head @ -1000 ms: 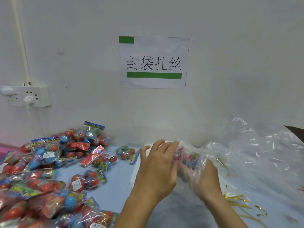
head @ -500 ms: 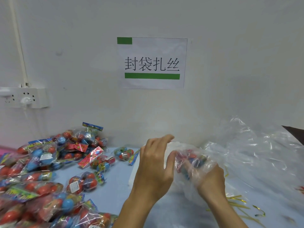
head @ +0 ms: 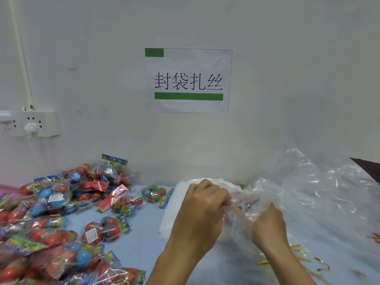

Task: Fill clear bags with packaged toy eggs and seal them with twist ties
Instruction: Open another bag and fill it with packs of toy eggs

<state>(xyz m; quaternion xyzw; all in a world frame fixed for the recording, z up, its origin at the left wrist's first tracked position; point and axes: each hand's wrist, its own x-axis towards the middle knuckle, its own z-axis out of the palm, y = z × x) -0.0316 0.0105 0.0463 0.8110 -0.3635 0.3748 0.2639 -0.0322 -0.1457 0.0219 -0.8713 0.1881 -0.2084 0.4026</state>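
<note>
My left hand [head: 202, 210] and my right hand [head: 267, 225] both grip a small clear bag [head: 245, 210] held between them above the blue table [head: 133, 243]. Red and blue shapes show blurred through its plastic. My left fingers curl round the bag's gathered film. A heap of packaged toy eggs [head: 57, 223], red and blue in clear wrappers, covers the table's left side. Gold twist ties [head: 304, 258] lie on the table at the lower right, just below my right wrist.
A stack of flat clear bags [head: 174, 208] lies behind my left hand. A large crumpled clear plastic sheet [head: 320, 192] fills the right side. The white wall carries a paper sign [head: 188, 80] and a socket strip [head: 28, 123] at left.
My left hand went from open beside the bag to gripping its film. Both hands dropped a little lower, and the bag's contents are now more hidden by bunched plastic.
</note>
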